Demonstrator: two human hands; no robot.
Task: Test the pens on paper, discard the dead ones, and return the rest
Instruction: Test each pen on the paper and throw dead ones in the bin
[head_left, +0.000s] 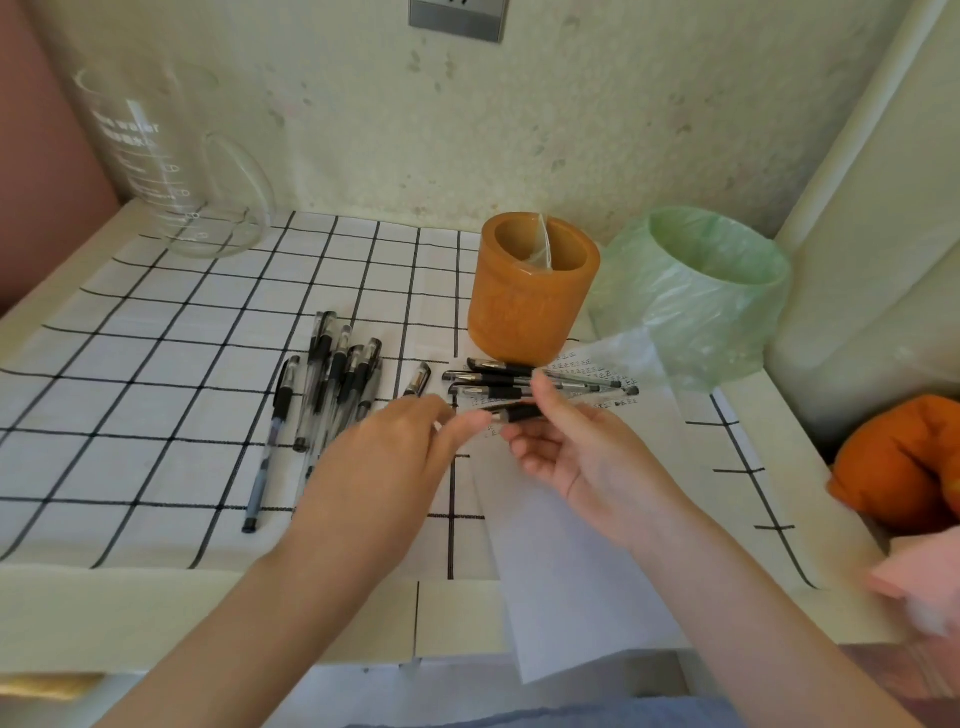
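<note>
Both forearms reach in from the bottom edge and meet over the sheet of paper (571, 545). My right hand (582, 457) lies palm up, its fingers (522, 446) curled under a pen (514, 414) and the thumb pressing down on the black grip. My left hand (384, 457) is palm down, wrist straight, with thumb and forefinger closed on that pen's left end; the other fingers hang loose. So the pen is held level between both hands, just above the paper.

Three pens (498, 384) lie side by side on the far end of the paper, over some scribbled marks. To the left, a heap of pens (332, 374) rests on the checked cloth (156, 364), and a single pen (418, 379) lies between the two groups.

Behind the paper stands an orange pen holder (530, 296); something pale and thin pokes up in it, though I cannot tell what. Beside it, to the right, is a bin (696, 291) lined with a green bag, contents hidden. A glass jug (171, 171) sits at the desk's (156, 608) far left corner.
</note>
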